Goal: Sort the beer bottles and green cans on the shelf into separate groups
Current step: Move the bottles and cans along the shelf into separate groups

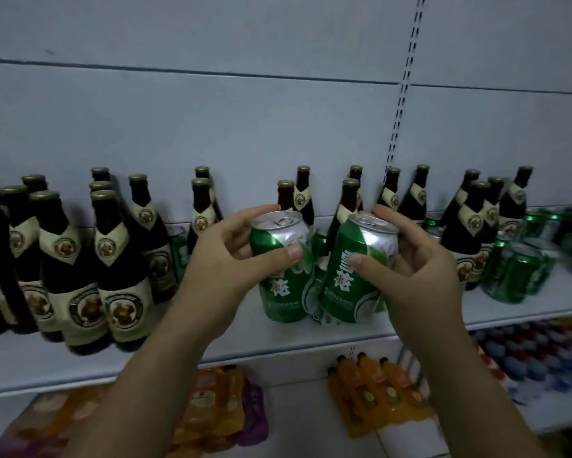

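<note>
Our left hand [225, 259] is wrapped around one green aluminium beer can with a silver top [279, 292], thumb across its front and fingers curled over the back rim. Our right hand [420, 276] clamps a second matching green can [350, 285] the same way. Both cans tilt, close side by side, over the middle of the pale metal shelf [278, 340].

We judge this as mid-sort: two cans picked from among the bottles, to be carried right to the cluster of green cans [522, 269]. That calls for passing the dark brown glass bottles with cream labels [469, 226] without knocking them. A larger bottle group [69, 259] stands at the left.

More cans [178, 256] sit half hidden behind bottles. We cannot tell whether the held cans are clear of the shelf, and the far-left bottles are cut off.
</note>
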The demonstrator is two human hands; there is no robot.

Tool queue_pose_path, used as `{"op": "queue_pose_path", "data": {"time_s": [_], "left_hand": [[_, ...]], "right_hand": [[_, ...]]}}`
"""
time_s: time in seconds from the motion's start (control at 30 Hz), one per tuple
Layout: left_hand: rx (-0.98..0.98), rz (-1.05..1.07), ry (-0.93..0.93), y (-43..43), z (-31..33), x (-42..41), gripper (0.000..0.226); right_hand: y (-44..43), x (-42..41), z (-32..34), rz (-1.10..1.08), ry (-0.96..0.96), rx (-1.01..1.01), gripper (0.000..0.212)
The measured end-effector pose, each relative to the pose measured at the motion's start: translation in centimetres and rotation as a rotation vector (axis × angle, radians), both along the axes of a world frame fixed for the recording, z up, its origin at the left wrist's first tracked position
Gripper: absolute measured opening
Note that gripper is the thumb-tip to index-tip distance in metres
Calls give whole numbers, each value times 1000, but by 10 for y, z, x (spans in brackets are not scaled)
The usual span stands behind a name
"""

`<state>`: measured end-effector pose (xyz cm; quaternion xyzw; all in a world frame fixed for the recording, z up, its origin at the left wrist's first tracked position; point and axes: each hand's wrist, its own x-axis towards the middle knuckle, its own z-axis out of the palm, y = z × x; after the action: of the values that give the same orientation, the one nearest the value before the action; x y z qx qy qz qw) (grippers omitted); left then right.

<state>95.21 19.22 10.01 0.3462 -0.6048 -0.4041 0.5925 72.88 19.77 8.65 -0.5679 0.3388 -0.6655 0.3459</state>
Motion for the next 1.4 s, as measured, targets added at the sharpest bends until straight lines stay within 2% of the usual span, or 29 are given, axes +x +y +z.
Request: {"op": "queue_pose_path", "data": {"time_s": [0.1,0.2,0.37,0.63,0.77,1.0,1.17,1.4], "left_hand": [[-31,-51,76,-10,-19,-22,60],[-33,-104,93,-17,-29,-43,50],[-5,-254,85,-23,-36,-85,57],[-36,-505,44,-4,-56,-164,46],[-35,-578,36,11,-60,-209,51],[-59,-633,25,26,-62,-303,50],[-106,-551,3,29,-66,-378,50],[-67,-394,-7,25,-69,-466,60]], "right_hand": [[15,-15,-8,-111,20,32,55],[33,-30,-12,-233,46,57,52],[65,-51,-19,-447,40,126,66],[125,-85,-36,-773,3,175,63],[149,-112,-39,-874,18,172,59],[167,-191,-45,-909,42,148,59],[169,-271,-51,-871,36,141,63],[155,-375,-55,-774,66,204,66]]}}
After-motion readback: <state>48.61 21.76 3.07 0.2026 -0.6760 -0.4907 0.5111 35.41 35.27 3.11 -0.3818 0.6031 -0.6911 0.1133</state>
